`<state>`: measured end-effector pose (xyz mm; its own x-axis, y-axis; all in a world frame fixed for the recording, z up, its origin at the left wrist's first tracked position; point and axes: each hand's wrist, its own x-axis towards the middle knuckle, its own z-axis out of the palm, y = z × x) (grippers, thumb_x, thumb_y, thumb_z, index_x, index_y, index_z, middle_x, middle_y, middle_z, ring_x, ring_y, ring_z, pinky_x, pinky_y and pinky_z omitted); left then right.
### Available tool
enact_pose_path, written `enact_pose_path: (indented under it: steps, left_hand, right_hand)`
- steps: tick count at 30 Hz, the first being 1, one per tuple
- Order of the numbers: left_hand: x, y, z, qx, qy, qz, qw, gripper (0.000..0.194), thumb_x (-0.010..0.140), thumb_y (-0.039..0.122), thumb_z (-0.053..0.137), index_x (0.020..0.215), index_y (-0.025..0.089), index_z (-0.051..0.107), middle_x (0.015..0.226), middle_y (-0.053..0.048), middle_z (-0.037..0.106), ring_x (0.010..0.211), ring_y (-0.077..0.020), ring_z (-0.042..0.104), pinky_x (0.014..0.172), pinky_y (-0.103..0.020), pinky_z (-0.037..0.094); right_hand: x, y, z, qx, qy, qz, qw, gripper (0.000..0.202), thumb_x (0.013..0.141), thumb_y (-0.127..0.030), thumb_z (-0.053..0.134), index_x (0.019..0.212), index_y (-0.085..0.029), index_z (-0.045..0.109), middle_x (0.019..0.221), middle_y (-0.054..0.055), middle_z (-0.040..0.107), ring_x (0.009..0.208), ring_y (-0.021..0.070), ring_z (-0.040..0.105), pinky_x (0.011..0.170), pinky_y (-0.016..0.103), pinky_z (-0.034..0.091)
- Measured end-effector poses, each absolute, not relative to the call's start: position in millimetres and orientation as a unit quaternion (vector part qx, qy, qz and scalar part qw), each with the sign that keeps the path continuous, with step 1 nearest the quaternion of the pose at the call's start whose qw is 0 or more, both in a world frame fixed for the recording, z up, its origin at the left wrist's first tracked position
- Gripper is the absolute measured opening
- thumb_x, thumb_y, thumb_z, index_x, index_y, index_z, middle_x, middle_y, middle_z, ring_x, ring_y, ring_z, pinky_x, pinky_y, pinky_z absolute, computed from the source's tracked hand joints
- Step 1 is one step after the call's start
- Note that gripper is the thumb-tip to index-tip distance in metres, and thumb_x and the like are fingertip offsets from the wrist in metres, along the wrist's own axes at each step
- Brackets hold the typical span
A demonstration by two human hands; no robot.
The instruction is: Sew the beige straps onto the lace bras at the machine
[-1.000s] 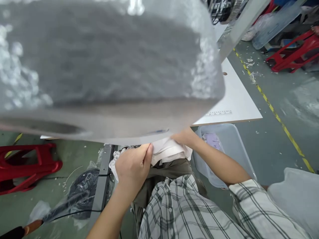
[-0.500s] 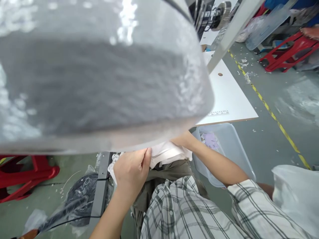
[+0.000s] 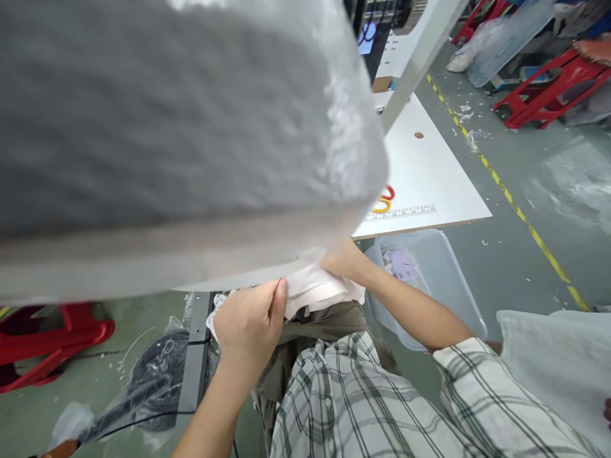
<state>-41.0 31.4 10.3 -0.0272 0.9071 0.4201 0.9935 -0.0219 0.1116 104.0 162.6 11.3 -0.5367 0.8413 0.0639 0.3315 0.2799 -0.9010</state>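
Observation:
Pale pinkish-white cloth [image 3: 319, 287] lies bunched over the lap, with a ruffled, lacy edge showing at its left. My left hand [image 3: 249, 318] is closed on the cloth's left part, thumb pressed against the curled fingers. My right hand [image 3: 342, 259] rests on the upper right of the cloth; its fingers are mostly hidden, so their grip does not show. Above both hands looms a large, blurred grey machine housing [image 3: 205, 127], which covers the work area and the far side of the cloth.
Right of the housing, a white tabletop [image 3: 439, 172] bears scissors [image 3: 386, 200] and a clear ruler [image 3: 410, 211]. Below it stands a translucent bin [image 3: 449, 280] with lilac scraps. White sheet material [image 3: 548, 362] is at lower right, a red stool [image 3: 57, 343] at left.
The view has shifted slightly, so the housing sits further left and the scissors show. More of my right hand is visible. My left hand keeps its hold. The white material at right has spread.

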Motion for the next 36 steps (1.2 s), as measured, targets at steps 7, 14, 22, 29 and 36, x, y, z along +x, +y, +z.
enact_pose_path:
  steps: [7,14,22,29,36]
  left_hand:
    - [-41,28,8,-0.679,-0.697,-0.207,0.099,0.036,0.100,0.035,0.044,0.093,0.024,0.078,0.052,0.000,0.063,0.051,-0.0148,0.055,0.051,-0.027,0.026]
    - [-42,28,9,-0.685,-0.682,-0.228,0.114,0.036,0.100,0.032,0.044,0.093,0.022,0.078,0.053,0.000,0.065,0.051,-0.0151,0.056,0.052,-0.027,0.030]
    - [-46,27,9,-0.671,-0.688,-0.249,0.118,0.037,0.100,0.032,0.045,0.089,0.021,0.078,0.061,-0.001,0.073,0.053,-0.0147,0.062,0.054,-0.026,0.037]
    - [-48,27,10,-0.661,-0.695,-0.261,0.115,0.041,0.101,0.032,0.042,0.085,0.021,0.077,0.064,0.000,0.074,0.054,-0.0148,0.064,0.055,-0.026,0.040]
    - [-51,26,11,-0.652,-0.695,-0.282,0.107,0.039,0.101,0.031,0.043,0.085,0.019,0.076,0.058,0.001,0.071,0.053,-0.0147,0.064,0.054,-0.026,0.039]
  right_hand:
    - [105,160,5,-0.380,-0.747,0.456,0.299,0.018,0.092,-0.037,0.053,0.094,-0.021,0.061,0.062,-0.003,0.052,0.060,0.0166,0.049,0.059,0.028,0.040]
    - [105,157,4,-0.381,-0.749,0.452,0.300,0.020,0.092,-0.038,0.053,0.092,-0.020,0.062,0.062,-0.003,0.053,0.061,0.0162,0.049,0.058,0.027,0.039]
    - [106,155,6,-0.376,-0.740,0.468,0.304,0.023,0.090,-0.038,0.051,0.095,-0.019,0.063,0.062,-0.003,0.051,0.059,0.0156,0.047,0.057,0.028,0.038]
    - [105,155,2,-0.374,-0.740,0.464,0.310,0.024,0.090,-0.038,0.052,0.095,-0.019,0.064,0.062,-0.003,0.052,0.059,0.0155,0.048,0.056,0.027,0.040]
    - [104,155,-1,-0.372,-0.754,0.448,0.305,0.023,0.091,-0.037,0.051,0.096,-0.019,0.064,0.062,-0.002,0.052,0.058,0.0152,0.047,0.056,0.028,0.040]
